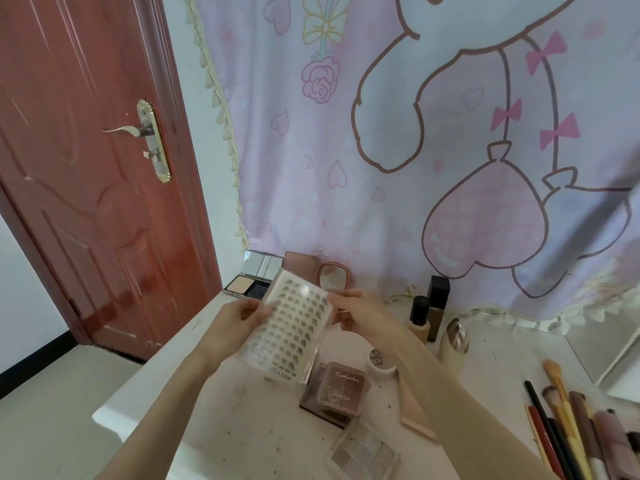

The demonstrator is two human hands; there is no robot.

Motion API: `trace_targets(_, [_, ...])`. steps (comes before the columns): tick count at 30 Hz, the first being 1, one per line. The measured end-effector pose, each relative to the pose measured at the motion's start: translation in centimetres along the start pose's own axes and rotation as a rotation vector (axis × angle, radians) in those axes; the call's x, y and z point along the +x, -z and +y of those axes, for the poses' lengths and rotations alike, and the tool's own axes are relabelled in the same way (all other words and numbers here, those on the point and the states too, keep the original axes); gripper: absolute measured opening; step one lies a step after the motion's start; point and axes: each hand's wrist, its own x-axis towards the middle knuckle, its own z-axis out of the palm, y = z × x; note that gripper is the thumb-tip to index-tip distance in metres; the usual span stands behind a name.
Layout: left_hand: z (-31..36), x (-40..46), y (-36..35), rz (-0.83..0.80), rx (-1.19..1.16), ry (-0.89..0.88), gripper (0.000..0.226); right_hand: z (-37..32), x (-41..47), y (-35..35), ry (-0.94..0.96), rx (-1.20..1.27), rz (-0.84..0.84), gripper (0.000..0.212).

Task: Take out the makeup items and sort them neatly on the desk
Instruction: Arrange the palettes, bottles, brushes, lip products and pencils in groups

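Above the middle of the white tabletop (pixel 214 410), a clear plastic tray of false-lash clusters (pixel 294 327) is up in the air, tilted, left hand (pixel 232 323) pinching its left edge, right hand (pixel 360 313) gripping the right edge with curled fingers. Just below lie two eyeshadow palettes, one brownish-pink (pixel 337 389), one clear-cased (pixel 363 453). At the back, an open powder compact (pixel 251 278), a small pink mirror (pixel 332 277), and foundation bottles (pixel 429 313). Brushes and pencils (pixel 568 424) are grouped far right (looking tidy already). Much seems laid out; this lash tray is not yet placed.
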Motion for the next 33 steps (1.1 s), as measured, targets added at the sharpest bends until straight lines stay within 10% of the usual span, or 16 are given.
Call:
trace_targets(7, [7.7,-0.3,-0.9,0.09,-0.118,-0.241,0.01,-2.6,-5.1,2.8,0.159,0.135,-0.154,0.02])
trace_targets(17, [18.0,-0.7,-14.3,0.218,0.15,-0.533,0.054,-1.9,-13.4,12.2,0.527,0.353,0.372,0.016])
trace_targets(21, [19.8,-3.0,-19.9,-0.222,-0.243,-0.15,0.087,-1.5,-16.2,15.6,0.607,0.177,0.674,0.018])
trace_targets(24, [21.2,-4.2,-22.3,-0.586,-0.582,0.143,0.071,-1.0,-17.9,16.9,0.649,0.031,0.711,0.006])
trace_targets(33, [24.2,-5.1,-26.3,-0.931,-1.029,0.225,0.069,0.0,-21.7,21.0,0.664,-0.144,0.647,0.049])
